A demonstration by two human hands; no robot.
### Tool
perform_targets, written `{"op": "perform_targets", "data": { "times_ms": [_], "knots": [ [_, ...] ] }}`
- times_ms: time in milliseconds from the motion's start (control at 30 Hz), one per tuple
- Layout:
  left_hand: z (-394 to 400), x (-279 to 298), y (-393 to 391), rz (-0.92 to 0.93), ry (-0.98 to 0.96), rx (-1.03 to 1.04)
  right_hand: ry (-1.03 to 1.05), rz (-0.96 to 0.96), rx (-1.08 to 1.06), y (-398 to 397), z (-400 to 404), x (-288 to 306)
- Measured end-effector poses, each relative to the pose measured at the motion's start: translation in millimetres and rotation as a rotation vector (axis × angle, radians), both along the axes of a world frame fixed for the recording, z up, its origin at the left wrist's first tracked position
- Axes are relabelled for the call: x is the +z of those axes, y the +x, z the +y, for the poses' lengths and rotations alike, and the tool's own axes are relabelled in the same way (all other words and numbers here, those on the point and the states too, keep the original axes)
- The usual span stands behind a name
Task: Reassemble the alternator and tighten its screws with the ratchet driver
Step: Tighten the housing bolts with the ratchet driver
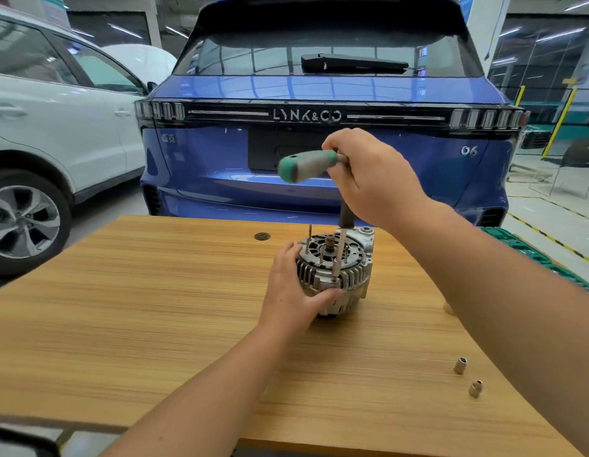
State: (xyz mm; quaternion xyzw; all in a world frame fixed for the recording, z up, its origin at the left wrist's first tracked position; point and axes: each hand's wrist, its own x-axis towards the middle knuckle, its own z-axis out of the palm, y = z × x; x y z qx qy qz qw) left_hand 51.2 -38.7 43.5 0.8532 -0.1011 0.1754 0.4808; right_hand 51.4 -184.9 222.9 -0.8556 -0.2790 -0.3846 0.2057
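Observation:
A silver finned alternator (344, 258) stands on the wooden table (154, 308), its open end up with a shaft and a thin stud sticking out. My left hand (293, 291) grips its left side, thumb along the front rim. My right hand (369, 179) holds the ratchet driver (308, 166) by its head, above the alternator. The driver's green and grey handle points left. Its long shaft runs straight down from my right hand, and the socket tip sits on a screw at the alternator's front rim.
Two loose metal sockets (460, 365) (475, 388) lie near the table's right front edge. A round hole (262, 236) is in the tabletop behind the alternator. A blue car (319, 94) stands right behind the table, a white car (55, 127) at left, green crates (530, 255) at right.

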Motion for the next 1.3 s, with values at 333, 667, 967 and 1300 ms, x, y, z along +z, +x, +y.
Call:
{"op": "perform_targets", "data": {
  "times_ms": [333, 667, 967, 1300],
  "knots": [
    [-0.7, -9.0, 8.2, 0.206, -0.227, -0.007, -0.193, 0.435, -0.240, -5.3, 19.8, 53.9],
    [1.9, 3.2, 8.8, -0.194, 0.162, -0.017, 1.357, 1.046, 0.546, 1.1, 11.9, 18.6],
    [-1.2, 25.5, 14.9, -0.139, 0.364, -0.176, 0.356, -0.168, 0.187, -2.3, 15.5, -20.5],
    [-1.4, 31.6, 22.5, -0.140, 0.633, -0.175, -0.289, 0.283, -0.190, -8.8, 6.7, 43.0]
  ]
}}
